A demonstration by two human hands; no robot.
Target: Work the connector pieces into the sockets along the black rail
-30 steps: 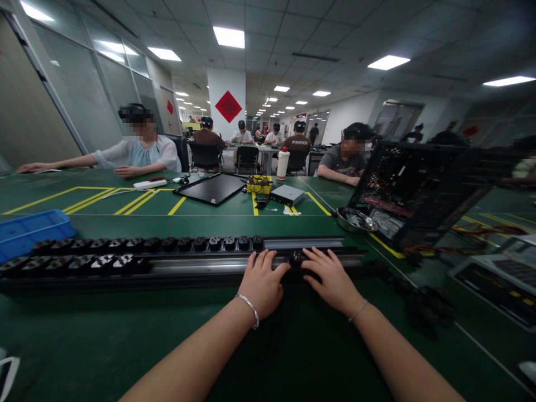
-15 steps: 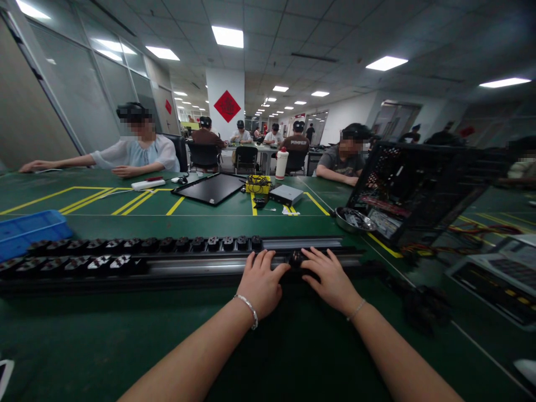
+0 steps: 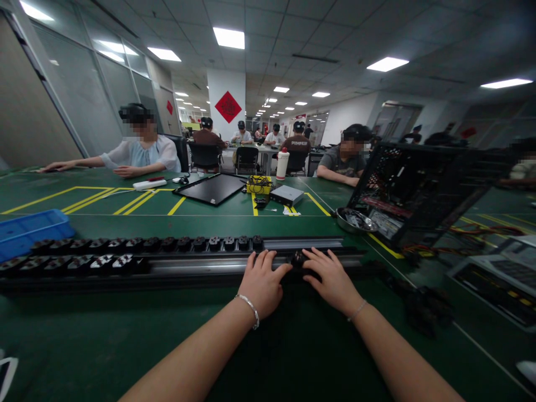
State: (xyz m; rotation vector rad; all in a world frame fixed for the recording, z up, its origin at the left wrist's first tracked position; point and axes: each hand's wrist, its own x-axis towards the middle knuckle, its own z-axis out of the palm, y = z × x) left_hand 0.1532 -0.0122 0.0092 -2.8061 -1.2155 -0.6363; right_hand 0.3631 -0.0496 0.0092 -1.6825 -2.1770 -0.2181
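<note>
Head camera view, looking forward and down over a green work table (image 3: 125, 335) marked with yellow lines. Two bare forearms reach in from the bottom edge. The left hand (image 3: 262, 282) lies palm down, fingers spread flat on the near rail (image 3: 201, 267), a long metal channel that runs left to right across the table. The right hand (image 3: 333, 279) lies just beside it, fingers also laid flat on the rail. Between the two hands sits a small black socket module (image 3: 298, 258) in the rail; the left thumb and the right fingertips touch it from either side. Neither hand is closed around it; both press with loose, open fingers. Each wrist wears a thin bracelet.

To the left along the near rail, a row of black socket modules (image 3: 75, 262) fills the channel. A second rail (image 3: 301, 243) lies just behind, with its own row of modules (image 3: 167, 244) on its left part and a bare metal stretch on its right.

At the far left stands a blue plastic bin (image 3: 29, 230). To the right, a black computer case (image 3: 419, 190) lies open, with a metal bowl (image 3: 355, 220) just beside it. Farther back lie a flat black panel (image 3: 211, 188), a yellow box of cables (image 3: 259, 184) and a white bottle (image 3: 283, 163). Other people (image 3: 142, 151) sit across the table, their arms resting on it.
</note>
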